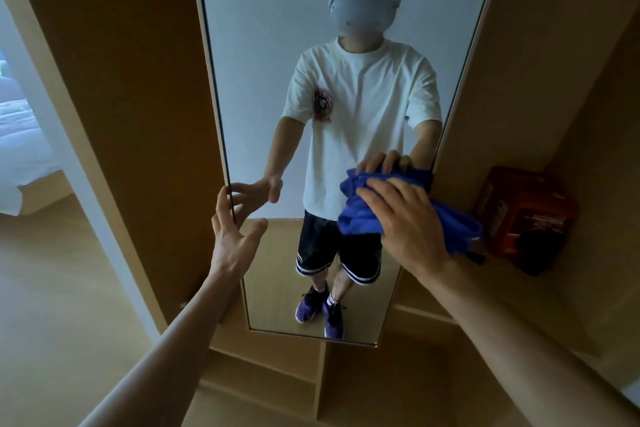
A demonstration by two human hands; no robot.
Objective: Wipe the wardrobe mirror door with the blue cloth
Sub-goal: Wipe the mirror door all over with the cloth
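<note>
At the far left I see a bed with white bedding (pixel 17 149) through a doorway, then a tall brown wooden wardrobe panel (pixel 131 80). My left hand (pixel 233 232) reaches to the left edge of the tall frameless wardrobe mirror door (pixel 263 28); its fingers are spread and loosely curled, the fingertips at the edge of the glass, the thumb standing free in front of the mirror. It grasps nothing that I can make out, and I cannot tell whether the fingers hook round the edge or only touch it.

In the glass I see the reflection of a person in a white T-shirt, dark shorts and purple trainers. The chest print on the shirt is too blurred to read.

Further right, my right hand (pixel 408 218) lies flat with fingers extended over the crumpled blue microfibre cloth (pixel 360 215), pressing it against the lower right part of the mirror, close to its right edge.

At the far right a red box (pixel 519 211) sits against the pale wood; its lettering is unreadable.
</note>
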